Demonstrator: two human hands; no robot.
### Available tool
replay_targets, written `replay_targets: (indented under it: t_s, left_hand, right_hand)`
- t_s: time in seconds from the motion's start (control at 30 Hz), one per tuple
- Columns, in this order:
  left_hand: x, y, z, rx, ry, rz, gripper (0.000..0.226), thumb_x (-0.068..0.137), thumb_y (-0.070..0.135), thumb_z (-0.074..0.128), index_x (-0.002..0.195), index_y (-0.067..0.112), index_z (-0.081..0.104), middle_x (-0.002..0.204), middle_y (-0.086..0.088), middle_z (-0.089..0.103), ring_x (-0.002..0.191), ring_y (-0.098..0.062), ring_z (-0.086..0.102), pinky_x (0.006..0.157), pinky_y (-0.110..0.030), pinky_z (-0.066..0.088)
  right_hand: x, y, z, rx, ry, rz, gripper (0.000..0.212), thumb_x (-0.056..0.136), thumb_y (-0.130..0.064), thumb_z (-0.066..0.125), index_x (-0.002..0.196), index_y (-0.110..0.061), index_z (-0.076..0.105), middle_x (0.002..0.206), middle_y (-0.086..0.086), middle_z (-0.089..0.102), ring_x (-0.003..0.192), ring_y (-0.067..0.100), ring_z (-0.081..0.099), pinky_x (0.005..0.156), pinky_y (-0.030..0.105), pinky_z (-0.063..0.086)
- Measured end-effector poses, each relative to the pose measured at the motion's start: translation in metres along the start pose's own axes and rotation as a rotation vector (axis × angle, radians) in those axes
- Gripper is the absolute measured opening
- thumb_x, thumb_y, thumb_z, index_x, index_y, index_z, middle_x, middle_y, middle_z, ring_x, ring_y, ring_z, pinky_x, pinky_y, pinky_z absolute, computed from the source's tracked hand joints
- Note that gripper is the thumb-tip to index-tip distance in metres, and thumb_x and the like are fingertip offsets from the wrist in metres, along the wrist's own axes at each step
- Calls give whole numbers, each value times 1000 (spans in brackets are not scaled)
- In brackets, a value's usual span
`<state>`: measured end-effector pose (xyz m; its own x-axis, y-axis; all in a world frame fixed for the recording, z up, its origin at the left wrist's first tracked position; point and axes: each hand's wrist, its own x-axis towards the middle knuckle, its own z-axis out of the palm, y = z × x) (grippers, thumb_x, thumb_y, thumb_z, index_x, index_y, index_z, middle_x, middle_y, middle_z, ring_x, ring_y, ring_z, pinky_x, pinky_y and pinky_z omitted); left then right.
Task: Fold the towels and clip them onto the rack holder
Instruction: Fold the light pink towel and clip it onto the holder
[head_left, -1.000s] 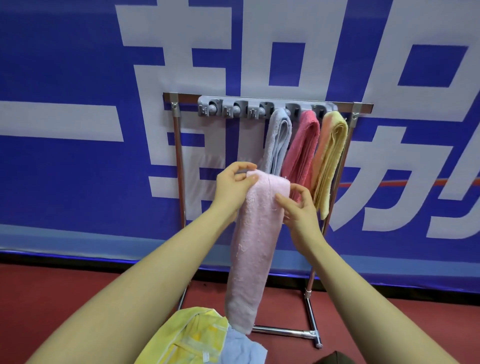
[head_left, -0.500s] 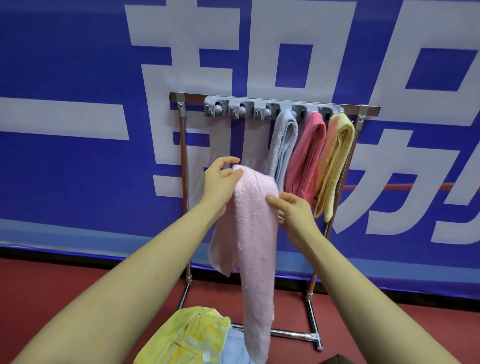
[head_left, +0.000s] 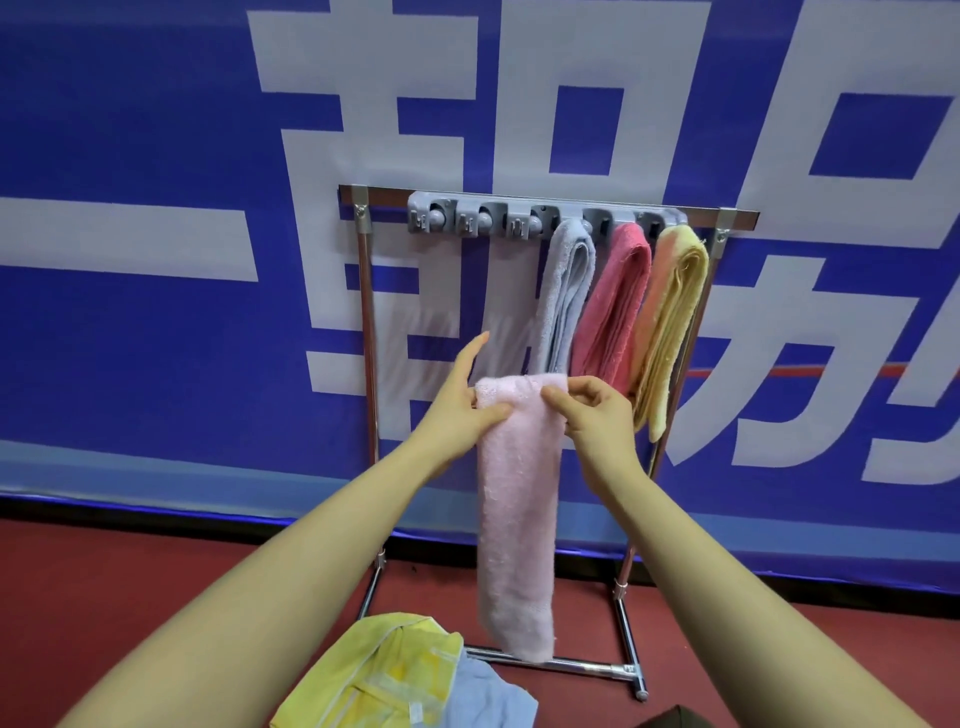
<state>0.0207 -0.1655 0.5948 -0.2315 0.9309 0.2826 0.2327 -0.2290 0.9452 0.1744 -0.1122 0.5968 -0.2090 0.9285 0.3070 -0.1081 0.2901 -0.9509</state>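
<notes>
**Pink towel folded, clip is next**

Both hands pinch the folded top of the pink towel (head_left: 514, 499), hanging just below the clip rail (head_left: 519, 218). Left hand (head_left: 462, 410) has thumb on front, forefinger loose; right hand (head_left: 597, 415) has a curled grip. Next I'd guess: lift into a free clip, left of the grey towel (head_left: 563, 296).

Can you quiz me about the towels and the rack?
1. How many towels already hang from the rack holder?
2. True or false: the pale pink towel is clipped on already.
3. Which clipped towel is nearest the empty clips? A. grey towel B. dark pink towel C. yellow towel

Key: 1. Three. 2. False: the left hand and right hand both grip its folded top, below the clips. 3. A.
</notes>
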Motion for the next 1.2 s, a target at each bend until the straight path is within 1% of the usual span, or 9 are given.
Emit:
replay_targets:
  t_s: [0.1, 0.23, 0.5, 0.67, 0.73, 0.83, 0.93, 1.07, 1.2]
  left_hand:
    - [-1, -3, 9, -44, 141, -5, 65, 85, 4, 63, 130, 45, 38, 78, -9, 64, 68, -16, 56, 69, -27, 53]
    - [1, -8, 22, -95, 233, -27, 45, 83, 6, 66, 110, 37, 48, 80, -18, 62, 72, -26, 56, 71, -36, 50]
    - [1, 5, 22, -68, 267, 17, 38, 82, 6, 70, 110, 22, 49, 75, -8, 62, 71, -15, 59, 65, -22, 50]
    - [3, 14, 20, -118, 296, 29, 18, 84, 6, 67, 96, 18, 62, 86, -6, 69, 84, -19, 64, 67, -28, 51]
    - [5, 17, 21, -147, 334, 30, 14, 84, 5, 66, 90, 18, 66, 90, -8, 69, 84, -17, 63, 70, -26, 51]
    - [12, 24, 22, -195, 364, 26, 15, 86, 4, 64, 94, 15, 69, 94, -5, 69, 87, -13, 62, 79, -27, 52]
    - [20, 28, 18, -196, 359, -26, 24, 88, 4, 61, 111, 8, 67, 111, -8, 67, 102, -18, 62, 96, -36, 49]
    - [18, 19, 14, -81, 70, -14, 65, 84, 0, 64, 140, 23, 43, 141, 0, 45, 129, -13, 43, 107, -34, 40]
    - [13, 11, 14, 18, 16, 1, 76, 81, -4, 63, 142, 35, 36, 131, -1, 48, 116, -12, 49, 96, -27, 46]
  right_hand:
    - [-4, 4, -1, 6, 15, 25, 20, 84, -12, 70, 100, -7, 60, 75, -2, 62, 74, 6, 59, 70, 23, 46]
    - [-6, 2, -7, 54, 10, -11, 39, 83, 0, 67, 113, -11, 44, 78, 3, 63, 78, 7, 58, 67, 11, 48]
    - [-1, 5, -14, -33, 27, -101, 24, 82, 0, 67, 101, -12, 59, 89, 1, 61, 80, 10, 55, 69, 16, 48]
    - [5, -3, -11, -67, 31, -155, 19, 82, -3, 67, 98, -11, 63, 89, 4, 64, 82, 12, 56, 72, 26, 49]
    - [5, -8, -9, -50, 0, -163, 22, 82, -3, 67, 103, -11, 62, 93, 0, 63, 84, 10, 56, 71, 20, 49]
    - [5, -9, -10, -40, -127, -158, 44, 81, 1, 68, 117, -20, 56, 107, -7, 59, 90, 5, 55, 77, 15, 48]
    - [4, -7, -11, -49, -169, -120, 59, 79, 7, 66, 125, -26, 50, 102, -5, 56, 84, 6, 55, 75, 17, 50]
    - [6, -8, -9, -12, -92, -119, 53, 80, 6, 67, 123, -21, 52, 97, -1, 57, 78, 8, 57, 62, 12, 48]
    - [8, -5, -6, -8, -13, -111, 46, 79, 2, 69, 116, -22, 56, 95, 0, 54, 79, 7, 52, 67, 15, 47]
